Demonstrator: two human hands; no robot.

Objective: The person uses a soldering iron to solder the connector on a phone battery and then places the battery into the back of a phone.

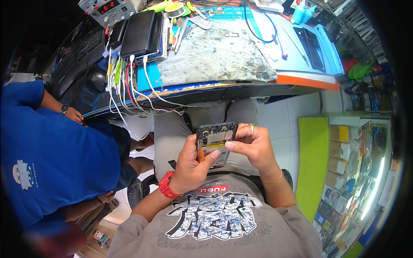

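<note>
An opened smartphone (216, 134) is held over my lap, its back cover off. Its dark circuit board and metal shields show at the top, with the silver battery (221, 158) and an orange flex cable (201, 154) lower down. My left hand (194, 162), with a red watch on the wrist, wraps round the phone's left side, thumb lying across the battery. My right hand (254, 148) grips the right edge, its thumb by the yellow strip at the battery's top and its fingers partly hidden behind the phone.
A stained grey work mat (215, 53) covers the bench ahead. White charging cables (129, 86) hang over its front edge from dark phones (137, 32). A blue-shirted person (69, 146) sits close on my left. A glass display case (352, 172) stands at right.
</note>
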